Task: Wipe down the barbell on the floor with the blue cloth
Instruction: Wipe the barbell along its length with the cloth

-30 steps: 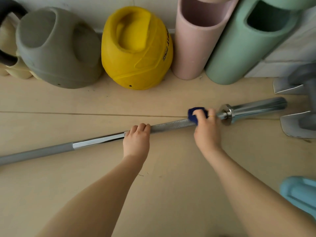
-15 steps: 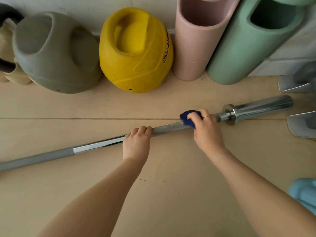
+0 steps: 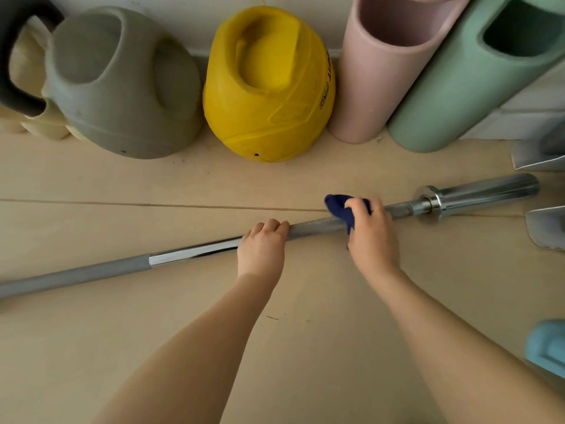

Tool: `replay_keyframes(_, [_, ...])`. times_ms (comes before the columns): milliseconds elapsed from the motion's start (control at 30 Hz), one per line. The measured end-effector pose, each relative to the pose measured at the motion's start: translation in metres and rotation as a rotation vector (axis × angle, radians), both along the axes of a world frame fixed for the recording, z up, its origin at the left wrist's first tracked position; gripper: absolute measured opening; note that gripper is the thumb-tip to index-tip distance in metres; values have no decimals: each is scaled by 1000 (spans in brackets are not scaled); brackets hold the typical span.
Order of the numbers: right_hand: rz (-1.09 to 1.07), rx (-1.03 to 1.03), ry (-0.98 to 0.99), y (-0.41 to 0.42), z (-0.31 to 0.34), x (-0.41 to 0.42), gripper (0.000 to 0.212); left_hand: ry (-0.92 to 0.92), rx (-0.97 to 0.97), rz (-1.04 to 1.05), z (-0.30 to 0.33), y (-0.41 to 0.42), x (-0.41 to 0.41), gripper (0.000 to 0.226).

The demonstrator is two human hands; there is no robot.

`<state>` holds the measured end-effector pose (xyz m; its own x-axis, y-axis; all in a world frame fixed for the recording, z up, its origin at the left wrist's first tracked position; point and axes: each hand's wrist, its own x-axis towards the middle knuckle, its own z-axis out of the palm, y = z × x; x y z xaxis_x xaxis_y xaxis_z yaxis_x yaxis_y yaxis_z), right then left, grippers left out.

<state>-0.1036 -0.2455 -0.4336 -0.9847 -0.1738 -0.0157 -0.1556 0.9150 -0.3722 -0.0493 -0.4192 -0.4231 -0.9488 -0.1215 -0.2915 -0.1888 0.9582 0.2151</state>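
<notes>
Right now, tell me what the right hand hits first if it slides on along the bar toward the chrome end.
The right hand, gripping the cloth on the bar, would likely meet the collar first; only bare shaft lies between.

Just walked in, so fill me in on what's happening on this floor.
A person is wiping a barbell that lies on the floor. The right hand grips a blue cloth wrapped over the shaft, a little short of the chrome collar. The left hand grips the bar nearer its middle. Kettlebells, among them a yellow kettlebell, stand along the wall behind.
</notes>
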Motion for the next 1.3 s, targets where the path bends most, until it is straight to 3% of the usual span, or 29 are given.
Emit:
replay_keyframes(67, [-226, 14, 4, 7, 0, -4, 44, 15, 89, 29, 2, -7, 5, 57])
replay_keyframes(133, [-271, -41, -13, -18, 1, 6, 42, 60, 129, 15, 6, -21, 16, 66])
replay_keyframes(200, [-195, -110, -36, -54, 1, 26, 41, 105, 85, -11, 3, -39, 31, 67])
replay_keyframes(367, [-32, -233, -71, -132, -2, 67, 42, 51, 9, 150, 4, -89, 50, 48])
replay_keyframes(567, [99, -197, -87, -190, 7, 96, 36, 83, 35, 183, 7, -99, 52, 36])
replay_keyframes(733, [167, -66, -59, -134, 1, 72, 30, 74, 28, 199, 4, -97, 53, 33])
replay_keyframes(833, [68, -8, 5, -79, -3, 50, 38, 104, 25, 206, 2, -89, 54, 28])
replay_keyframes(1067, [-192, 97, 37, 15, -2, 2, 45, 205, 57, 88, 1, -53, 40, 39])
replay_keyframes(1233, [-451, 27, -20, 53, 3, -22, 47, 167, 28, 55, -3, -47, 33, 27])
replay_keyframes(1300, [-450, -12, 20, 41, 5, -19, 42, 175, -1, 45, -5, -48, 31, 25])
